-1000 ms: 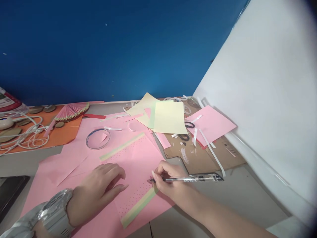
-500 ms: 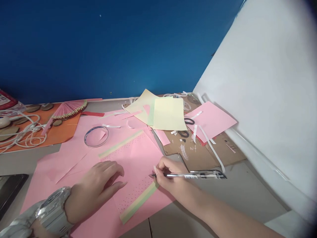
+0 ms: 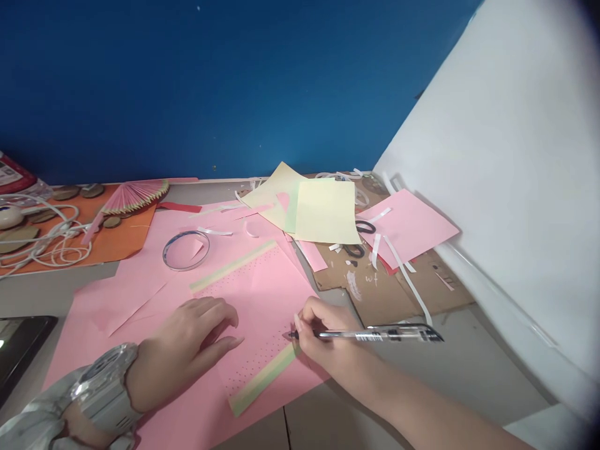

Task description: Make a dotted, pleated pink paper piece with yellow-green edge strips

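Note:
My right hand [image 3: 328,334] grips a clear-barrelled pen [image 3: 375,334], its tip at the dotted area on a pink sheet of paper [image 3: 262,300]. Rows of small dark dots run along two opposite edges of this sheet, beside yellow and green border strips [image 3: 265,378]. My left hand [image 3: 192,340] rests on the sheet's left side, palm down, with the fingers loosely bent, the thumb apart and nothing held. A grey watch [image 3: 105,387] is on the left wrist. Larger pink paper [image 3: 117,312] lies underneath.
A roll of tape [image 3: 186,251] lies behind my left hand. Yellow paper [image 3: 325,212], scissors [image 3: 354,250], paper strips and cardboard [image 3: 403,290] are at the back right. A pink pleated fan [image 3: 135,199] and white cable [image 3: 60,234] lie at the left, near a dark device [image 3: 23,340].
The whole view has shifted slightly. The pen still touches or hovers over the dotted rows, in nearly the same spot. My left hand stays on the sheet.

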The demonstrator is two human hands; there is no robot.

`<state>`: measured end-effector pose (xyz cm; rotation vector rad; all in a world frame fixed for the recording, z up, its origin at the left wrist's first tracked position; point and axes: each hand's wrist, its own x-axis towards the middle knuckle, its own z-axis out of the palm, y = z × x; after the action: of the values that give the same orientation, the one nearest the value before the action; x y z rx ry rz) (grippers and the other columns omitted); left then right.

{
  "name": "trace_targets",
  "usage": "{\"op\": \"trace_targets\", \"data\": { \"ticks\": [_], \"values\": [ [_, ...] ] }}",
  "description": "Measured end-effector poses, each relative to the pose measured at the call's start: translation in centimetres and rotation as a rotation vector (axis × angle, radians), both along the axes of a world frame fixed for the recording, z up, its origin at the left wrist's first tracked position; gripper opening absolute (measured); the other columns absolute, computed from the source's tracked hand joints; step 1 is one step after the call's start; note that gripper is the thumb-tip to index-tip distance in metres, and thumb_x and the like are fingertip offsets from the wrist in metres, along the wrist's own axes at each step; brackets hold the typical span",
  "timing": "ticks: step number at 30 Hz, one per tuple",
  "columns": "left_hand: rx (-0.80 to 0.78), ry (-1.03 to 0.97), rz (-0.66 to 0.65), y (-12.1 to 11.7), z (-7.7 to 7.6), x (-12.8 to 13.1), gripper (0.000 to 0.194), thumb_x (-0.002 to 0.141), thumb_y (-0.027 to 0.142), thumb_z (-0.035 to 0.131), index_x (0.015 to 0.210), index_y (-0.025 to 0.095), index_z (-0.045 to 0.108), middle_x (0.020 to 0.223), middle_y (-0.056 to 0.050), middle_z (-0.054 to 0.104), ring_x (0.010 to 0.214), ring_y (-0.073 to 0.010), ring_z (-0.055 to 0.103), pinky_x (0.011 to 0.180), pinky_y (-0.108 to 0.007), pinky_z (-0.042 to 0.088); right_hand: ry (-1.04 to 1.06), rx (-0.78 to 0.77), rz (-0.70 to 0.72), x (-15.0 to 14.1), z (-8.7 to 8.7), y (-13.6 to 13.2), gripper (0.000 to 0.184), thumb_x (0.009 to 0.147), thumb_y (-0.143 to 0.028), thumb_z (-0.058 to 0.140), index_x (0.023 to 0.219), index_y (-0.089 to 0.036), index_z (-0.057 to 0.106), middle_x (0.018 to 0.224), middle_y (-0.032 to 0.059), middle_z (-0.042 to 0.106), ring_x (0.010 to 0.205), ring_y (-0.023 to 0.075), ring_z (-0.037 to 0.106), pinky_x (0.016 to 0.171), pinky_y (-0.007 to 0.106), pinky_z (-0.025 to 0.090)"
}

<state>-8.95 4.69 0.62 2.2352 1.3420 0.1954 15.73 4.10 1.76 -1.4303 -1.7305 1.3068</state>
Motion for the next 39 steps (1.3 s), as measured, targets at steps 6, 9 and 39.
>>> {"op": "trace_targets", "data": {
  "ticks": [6,9,39],
  "values": [
    [0.011,-0.011,-0.015,-0.1,0.1,0.1,0.022,0.092,0.043,0.044,0.088,0.022,0.051,0.069,0.003,0.05,0.066,-0.0149,0.048,0.065,-0.03,0.038,0.013,0.05,0.027,0.4,-0.4,0.2,0.027,0.085,-0.027,0.049,0.063,-0.022,0.035,0.059,-0.0034,0.049,0.054,0.0116,0.052,0.051,0.022,0.04],
    [0.01,-0.01,0.004,-0.1,0.1,0.1,0.023,0.091,0.043,0.044,0.089,0.021,0.051,0.069,0.003,0.05,0.066,-0.015,0.049,0.065,-0.029,0.039,0.066,0.051,-0.053,1.2,-0.3,0.2,0.027,0.088,-0.031,0.046,0.064,-0.022,0.037,0.061,-0.002,0.053,0.058,0.0132,0.057,0.053,0.023,0.043],
    [0.152,-0.033,0.027,0.2,0.4,0.3,0.029,0.089,0.046,0.04,0.085,0.022,0.057,0.062,0.002,0.052,0.06,-0.0159,0.051,0.058,-0.027,0.042,-0.046,0.059,-0.134,1.9,-0.1,0.8,0.026,0.086,-0.027,0.049,0.063,-0.022,0.037,0.059,-0.0036,0.049,0.062,0.0151,0.059,0.057,0.025,0.044]
  ]
}}
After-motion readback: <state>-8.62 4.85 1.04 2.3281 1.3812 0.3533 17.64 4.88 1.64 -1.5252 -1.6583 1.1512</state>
